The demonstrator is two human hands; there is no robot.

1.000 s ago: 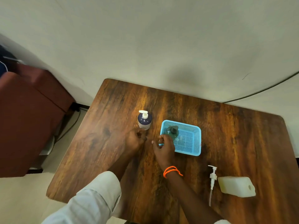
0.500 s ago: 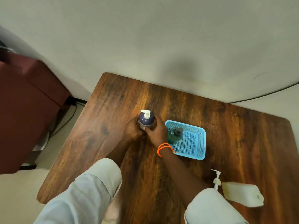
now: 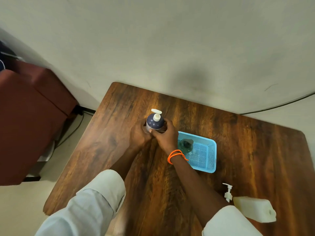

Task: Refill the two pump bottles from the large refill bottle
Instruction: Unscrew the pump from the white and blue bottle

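Left hand (image 3: 139, 134) and right hand (image 3: 166, 136) both wrapped around upright dark pump bottle (image 3: 154, 123) at frame centre; second bottle (image 3: 186, 145) in blue basket (image 3: 208, 160), centre-right; refill bottle (image 3: 254, 211) lying lower right on tabletop (image 3: 247, 142).

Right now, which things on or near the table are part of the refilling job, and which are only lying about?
Part of the job:
- dark pump bottle, held by left hand and right hand
- open bottle in the blue basket
- loose pump
- white refill bottle, lying on its side

Only lying about:
- brown chair
- cable on the wall
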